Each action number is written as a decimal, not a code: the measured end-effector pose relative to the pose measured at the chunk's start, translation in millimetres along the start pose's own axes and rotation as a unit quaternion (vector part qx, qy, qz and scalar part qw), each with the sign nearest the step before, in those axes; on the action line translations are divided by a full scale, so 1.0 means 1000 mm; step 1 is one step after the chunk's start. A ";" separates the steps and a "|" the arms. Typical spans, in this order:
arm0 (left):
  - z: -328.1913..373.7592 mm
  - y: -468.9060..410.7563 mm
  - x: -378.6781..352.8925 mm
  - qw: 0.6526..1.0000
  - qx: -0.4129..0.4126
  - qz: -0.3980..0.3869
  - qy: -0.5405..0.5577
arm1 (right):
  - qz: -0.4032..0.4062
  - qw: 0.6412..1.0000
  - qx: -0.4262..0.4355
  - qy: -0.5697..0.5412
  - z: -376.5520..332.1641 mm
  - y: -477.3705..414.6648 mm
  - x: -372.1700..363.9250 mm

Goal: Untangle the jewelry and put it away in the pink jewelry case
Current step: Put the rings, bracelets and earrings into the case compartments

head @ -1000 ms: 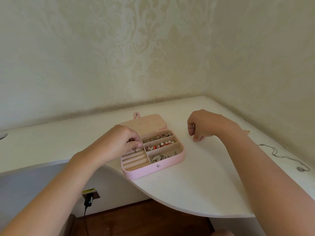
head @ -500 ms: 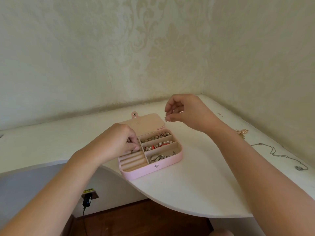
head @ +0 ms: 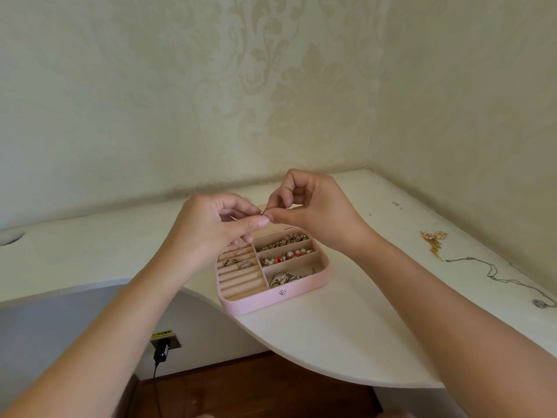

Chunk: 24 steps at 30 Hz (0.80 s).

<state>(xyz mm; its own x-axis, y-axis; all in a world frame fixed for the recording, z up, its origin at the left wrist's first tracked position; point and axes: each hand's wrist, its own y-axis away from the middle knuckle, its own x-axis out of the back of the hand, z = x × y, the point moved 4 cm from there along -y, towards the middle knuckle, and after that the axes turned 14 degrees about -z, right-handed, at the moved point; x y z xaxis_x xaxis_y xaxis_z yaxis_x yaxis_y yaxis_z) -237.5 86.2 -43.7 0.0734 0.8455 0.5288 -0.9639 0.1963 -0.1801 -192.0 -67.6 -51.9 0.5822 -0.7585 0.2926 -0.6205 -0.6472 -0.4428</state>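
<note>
Case [head: 271, 300] — pink, lid back, flat on the table [head: 331, 333] close to the curved front edge. Inside on the left, padded ring rolls with three rings [head: 244, 263] tucked in the back rows. On the right, three troughs: beads [head: 284, 240] in the far one, pearls [head: 287, 257] with red bits in the middle one, a silver tangle [head: 286, 277] in the near one. Snap stud on the front wall.

Above the back of the case, both hands up and meeting. Left hand [head: 217, 230] with thumb and forefinger pinched on a tiny metal piece [head: 262, 212]. Right hand [head: 310, 206] pinching the same piece from the other side, other fingers curled. Too small to tell whether ring or clasp. Fingertips touching at the pinch, clear of the case below. Lid mostly hidden behind the hands.

Off to the right on the table, well apart from the case — a gold trinket [head: 434, 239] with pinkish beads. Just beside it, a thin silver chain [head: 494, 276] in loose curves, pendant [head: 539, 303] at the near end. Patterned wallpaper behind. Below the table's left edge, a black plug [head: 160, 350] in a socket, cord hanging down. Wood floor [head: 256, 387] underneath.
</note>
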 end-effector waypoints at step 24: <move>-0.031 0.039 0.000 0.892 -0.079 -0.070 -0.440 | -0.021 0.937 -0.166 0.307 0.043 0.002 0.016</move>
<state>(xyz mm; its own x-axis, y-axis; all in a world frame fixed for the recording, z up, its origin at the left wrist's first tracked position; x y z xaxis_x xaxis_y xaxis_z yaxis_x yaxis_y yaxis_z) -267.1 109.1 -76.3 -0.1065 0.1038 0.9889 -0.9077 0.3958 -0.1393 -161.6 -77.7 -84.1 0.2615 -0.5672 0.7810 -0.7929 -0.5876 -0.1613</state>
